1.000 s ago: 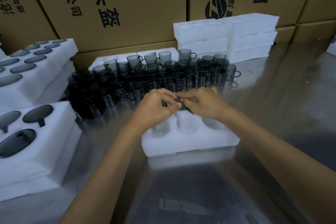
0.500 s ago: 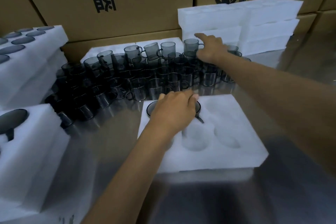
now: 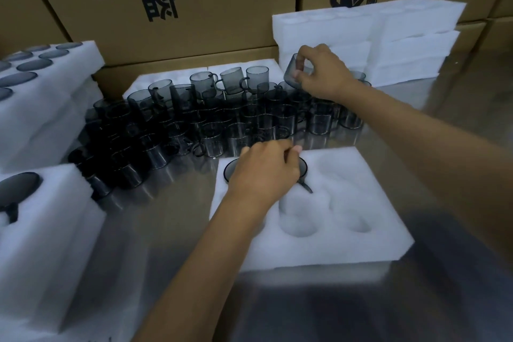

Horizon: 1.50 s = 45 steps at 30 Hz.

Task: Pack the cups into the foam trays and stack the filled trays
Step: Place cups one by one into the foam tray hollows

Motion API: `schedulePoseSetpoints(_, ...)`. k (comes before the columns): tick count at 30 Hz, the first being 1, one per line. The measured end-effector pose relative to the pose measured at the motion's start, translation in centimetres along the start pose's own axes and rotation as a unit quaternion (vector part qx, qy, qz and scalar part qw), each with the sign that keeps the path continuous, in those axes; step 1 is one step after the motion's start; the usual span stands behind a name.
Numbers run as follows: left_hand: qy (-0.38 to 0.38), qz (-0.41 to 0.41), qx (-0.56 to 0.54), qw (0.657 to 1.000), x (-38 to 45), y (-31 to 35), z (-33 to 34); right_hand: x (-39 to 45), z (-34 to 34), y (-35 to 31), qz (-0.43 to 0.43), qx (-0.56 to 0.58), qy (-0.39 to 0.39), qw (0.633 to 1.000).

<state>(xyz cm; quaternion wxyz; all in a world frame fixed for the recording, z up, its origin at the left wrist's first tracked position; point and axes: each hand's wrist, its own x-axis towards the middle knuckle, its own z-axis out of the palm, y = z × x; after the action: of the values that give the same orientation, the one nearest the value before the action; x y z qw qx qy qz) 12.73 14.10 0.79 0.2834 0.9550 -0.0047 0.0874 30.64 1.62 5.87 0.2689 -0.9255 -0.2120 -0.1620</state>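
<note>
Right hand (image 3: 323, 73) upper centre, fingers pinching one smoky glass cup (image 3: 294, 71) lifted above dozens of cups (image 3: 222, 122) crowding the steel counter (image 3: 172, 214), left hand (image 3: 263, 172) fingers curled over one seated cup (image 3: 231, 171) in the six-pocket foam tray (image 3: 347, 247) at centre, three empty pockets visible, filled trays (image 3: 41, 130) at left, empty tray stack (image 3: 402, 44) upper right.

Dim, cool overhead light; soft glare streaks on steel table (image 3: 458, 125); wide-angle bending at frame edges; lower frame blurred.

Single head view looks forward and down, close over the table (image 3: 177, 203), edges apparently blurred.
</note>
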Motion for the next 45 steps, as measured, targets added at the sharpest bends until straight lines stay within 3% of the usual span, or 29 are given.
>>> schedulePoseSetpoints(2,-0.010,-0.005,0.005,1.000,-0.1,0.1,-0.2,-2.8,-2.4,-0.8,-0.016,0.076,-0.026,0.997)
schedulePoseSetpoints(7,-0.032,0.000,0.025,0.999,-0.2,0.3,-0.5,-10.3,-7.1,-2.1,0.014,0.118,-0.130,0.984)
schedulePoseSetpoints(10,-0.039,0.009,0.043,0.998,-0.4,0.3,-0.6,-13.2,-8.0,-2.3,0.015,0.125,-0.153,0.980)
schedulePoseSetpoints(22,-0.029,0.008,0.066,0.997,-1.1,0.5,-0.6,-16.7,-3.7,-1.5,-0.004,0.058,-0.078,0.995)
schedulePoseSetpoints(28,-0.030,0.014,0.069,0.997,-1.1,0.6,-0.7,-17.1,-3.7,-1.2,-0.040,-0.056,-0.223,0.973)
schedulePoseSetpoints(37,-0.026,0.017,0.067,0.997,-1.0,0.2,-0.4,-16.3,-4.1,-1.1,-0.131,-0.120,-0.282,0.943)
schedulePoseSetpoints(45,-0.021,0.029,0.080,0.996,-1.0,0.3,-0.2,-17.2,-3.8,-0.5,-0.114,-0.105,-0.330,0.931)
